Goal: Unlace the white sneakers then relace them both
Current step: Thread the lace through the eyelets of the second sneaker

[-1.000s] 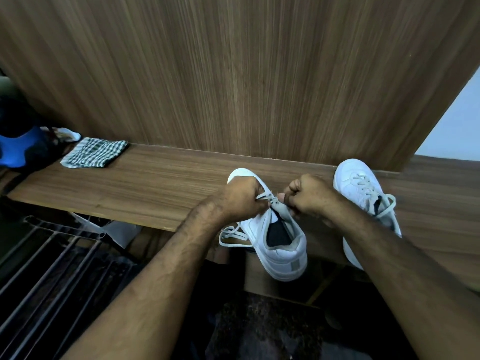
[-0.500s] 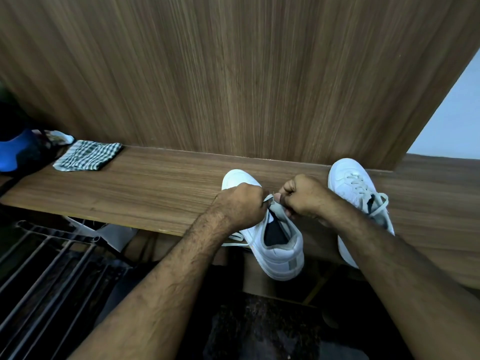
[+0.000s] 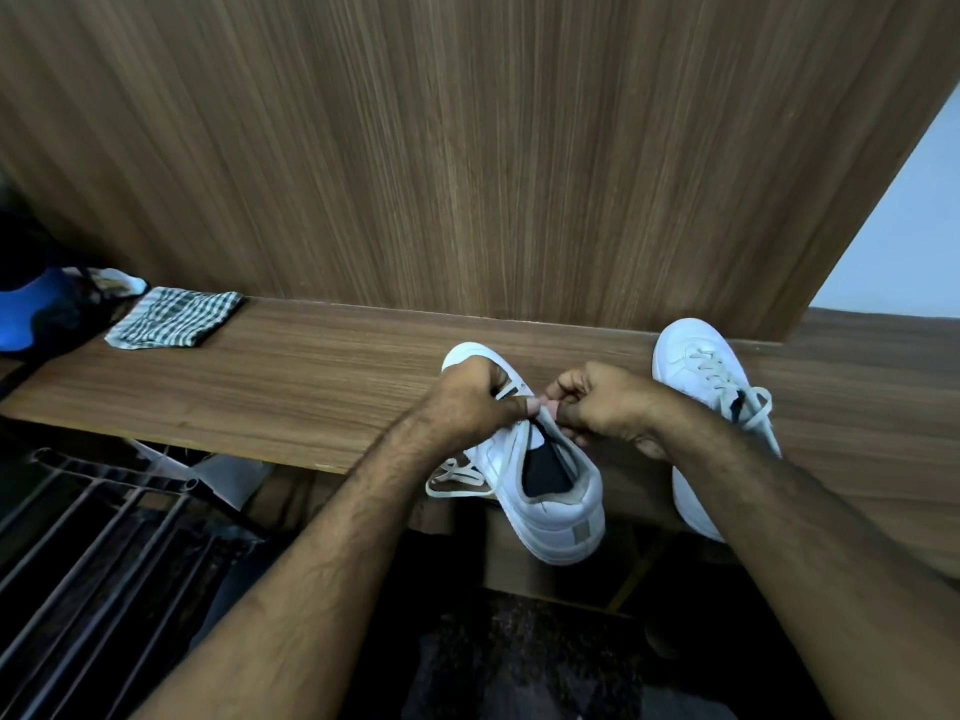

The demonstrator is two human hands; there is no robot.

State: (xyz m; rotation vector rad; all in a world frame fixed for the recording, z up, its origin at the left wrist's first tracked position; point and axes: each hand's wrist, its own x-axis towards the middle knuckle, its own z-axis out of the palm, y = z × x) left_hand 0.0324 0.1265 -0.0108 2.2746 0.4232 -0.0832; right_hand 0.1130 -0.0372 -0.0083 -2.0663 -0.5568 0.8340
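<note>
Both hands' fingers (image 3: 535,405) now meet over sneaker (image 3: 550,491) tongue, lace (image 3: 457,480) slack.

Smooth white leather-look sneakers (image 3: 550,491), matt grained wood shelf (image 3: 291,387), checked cloth (image 3: 176,318).

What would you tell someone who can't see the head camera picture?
Two hands, the left hand and right hand, pinch the lace of a white sneaker on a wooden shelf. A second, laced sneaker sits to its right, and a folded checked cloth lies far left.
</note>
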